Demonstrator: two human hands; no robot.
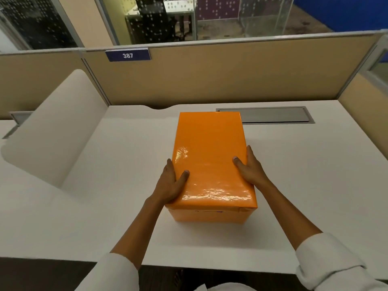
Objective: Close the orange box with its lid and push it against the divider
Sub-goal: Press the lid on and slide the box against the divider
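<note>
An orange box (pixel 210 215) stands on the white desk (pixel 105 206), lengthwise away from me, with its glossy orange lid (pixel 210 156) sitting on top. My left hand (pixel 170 183) grips the lid's left edge near the front, thumb on top. On the opposite edge my right hand (pixel 249 166) does the same, thumb resting on the lid. The tan divider (pixel 210 76) rises behind the desk; the box's far end stops short of it, beside the desk's back edge.
A grey cable hatch (pixel 273 115) is set into the desk at the back right, just beyond the box's far corner. A white curved side panel (pixel 54 127) stands at the left. A blue tag reading 387 (pixel 128 55) hangs on the divider.
</note>
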